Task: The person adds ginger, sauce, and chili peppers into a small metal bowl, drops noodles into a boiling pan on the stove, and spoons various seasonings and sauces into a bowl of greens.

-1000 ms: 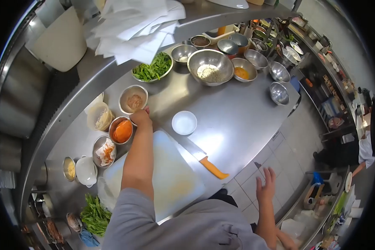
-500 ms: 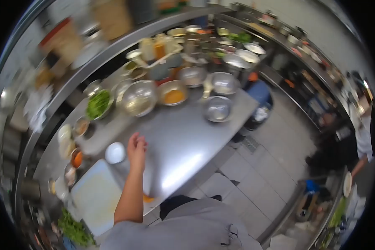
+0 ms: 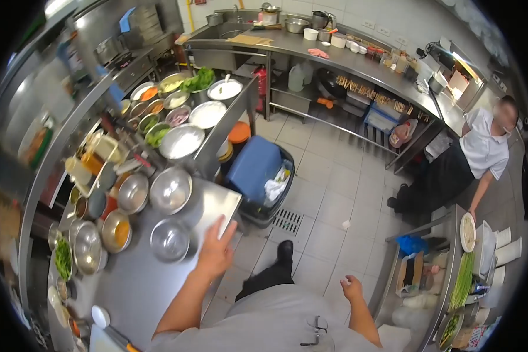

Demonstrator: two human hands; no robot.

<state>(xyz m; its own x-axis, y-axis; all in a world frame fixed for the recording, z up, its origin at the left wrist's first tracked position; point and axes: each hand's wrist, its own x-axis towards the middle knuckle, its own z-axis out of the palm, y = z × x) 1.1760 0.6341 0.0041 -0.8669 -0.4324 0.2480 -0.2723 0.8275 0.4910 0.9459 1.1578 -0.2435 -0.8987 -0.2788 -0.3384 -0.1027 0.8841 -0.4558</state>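
Observation:
My left hand (image 3: pixel 216 249) is raised over the right edge of the steel table (image 3: pixel 141 287), fingers spread, holding nothing. Just left of it stands an empty steel bowl (image 3: pixel 170 240), with a larger steel bowl (image 3: pixel 171 190) behind. Away from the table, my right hand (image 3: pixel 351 287) hangs over the tiled floor, its fingers loosely curled and apart, with nothing in them. Farther left are a bowl of orange liquid (image 3: pixel 117 231) and a wide bowl (image 3: pixel 88 248). A small white bowl (image 3: pixel 100 317) sits near the lower left.
A black bin with a blue lid (image 3: pixel 255 170) stands beyond the table corner. Ingredient bowls fill a station behind it. At right, a person in a white shirt (image 3: pixel 487 144) touches an oval plate (image 3: pixel 467 232) on a counter. A floor drain (image 3: pixel 288 221) lies ahead.
The view has swung right, bringing the bin, station and back counter into sight. My left hand has left the small bowls and moved to the table's right edge. My right hand is visible again.

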